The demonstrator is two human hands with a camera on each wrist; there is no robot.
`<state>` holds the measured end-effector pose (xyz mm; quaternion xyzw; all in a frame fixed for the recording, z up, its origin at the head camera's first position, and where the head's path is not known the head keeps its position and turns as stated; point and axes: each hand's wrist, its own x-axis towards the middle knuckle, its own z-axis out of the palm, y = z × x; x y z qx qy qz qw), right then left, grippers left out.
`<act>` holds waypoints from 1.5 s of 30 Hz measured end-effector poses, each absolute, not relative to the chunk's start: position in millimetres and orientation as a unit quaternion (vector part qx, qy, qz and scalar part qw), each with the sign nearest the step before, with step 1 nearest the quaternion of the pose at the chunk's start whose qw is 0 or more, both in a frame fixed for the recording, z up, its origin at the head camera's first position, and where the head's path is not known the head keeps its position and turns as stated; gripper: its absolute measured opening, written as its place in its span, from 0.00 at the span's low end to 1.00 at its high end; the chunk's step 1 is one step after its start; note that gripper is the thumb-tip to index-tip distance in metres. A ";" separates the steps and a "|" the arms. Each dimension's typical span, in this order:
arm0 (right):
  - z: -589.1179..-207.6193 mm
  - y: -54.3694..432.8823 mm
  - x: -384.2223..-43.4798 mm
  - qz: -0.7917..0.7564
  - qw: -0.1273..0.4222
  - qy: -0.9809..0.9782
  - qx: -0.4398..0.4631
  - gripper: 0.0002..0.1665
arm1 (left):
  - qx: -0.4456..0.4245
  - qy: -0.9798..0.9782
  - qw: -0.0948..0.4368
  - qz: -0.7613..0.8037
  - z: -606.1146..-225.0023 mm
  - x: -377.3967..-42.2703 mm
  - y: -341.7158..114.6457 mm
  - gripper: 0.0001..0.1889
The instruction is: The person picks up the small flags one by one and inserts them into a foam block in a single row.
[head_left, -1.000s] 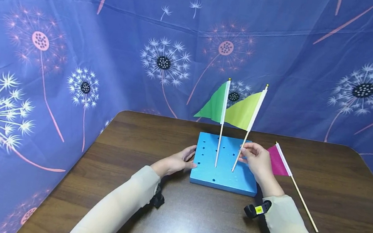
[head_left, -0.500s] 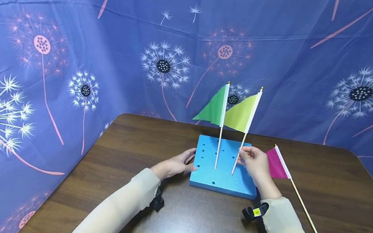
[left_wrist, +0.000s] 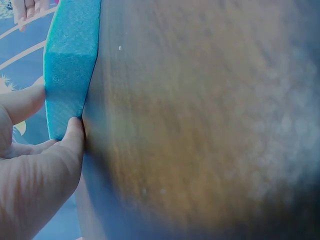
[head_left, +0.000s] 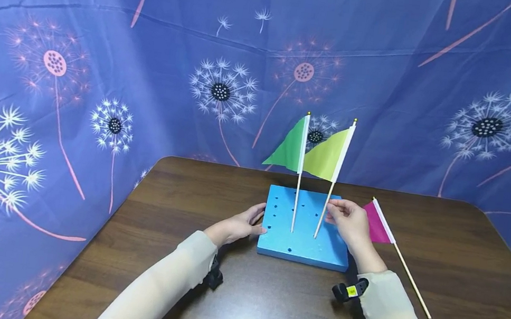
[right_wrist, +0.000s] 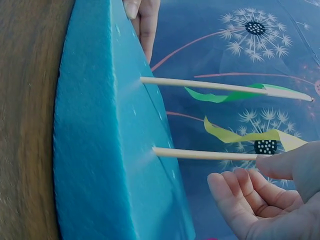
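Observation:
A thick light-blue board (head_left: 297, 247) with small holes lies on the table. My left hand (head_left: 240, 225) holds it at its left edge, thumb on the top face and fingers along the side, as the left wrist view shows. A green pennant flag (head_left: 292, 145) stands upright in one hole. To its right, a yellow-green flag (head_left: 328, 155) leans slightly right with its stick's lower end at a hole. My right hand (head_left: 350, 225) pinches that stick between thumb and fingertips; in the right wrist view the stick (right_wrist: 200, 153) meets the board's face.
A magenta flag (head_left: 379, 222) on a wooden stick lies on the brown table (head_left: 463, 259) right of my right hand. Behind the table hangs a blue cloth (head_left: 393, 49) with dandelion prints.
The yellow-green flag has swung a little left and leans less than before, moved by my right hand. My left hand keeps its place on the board. The head view has shifted slightly.

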<state>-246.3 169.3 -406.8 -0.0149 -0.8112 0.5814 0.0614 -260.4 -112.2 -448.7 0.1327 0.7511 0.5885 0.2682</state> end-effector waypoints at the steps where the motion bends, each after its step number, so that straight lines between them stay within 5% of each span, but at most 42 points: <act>1: -406.2 170.5 -246.1 0.582 0.065 -0.811 -0.010 0.18 | 0.133 0.752 0.268 0.588 -448.3 -260.5 -112.4 0.42; 45: -397.8 266.9 -221.7 0.476 0.099 -0.870 -0.082 0.27 | 0.122 0.724 0.270 0.623 -452.3 -260.7 -111.5 0.42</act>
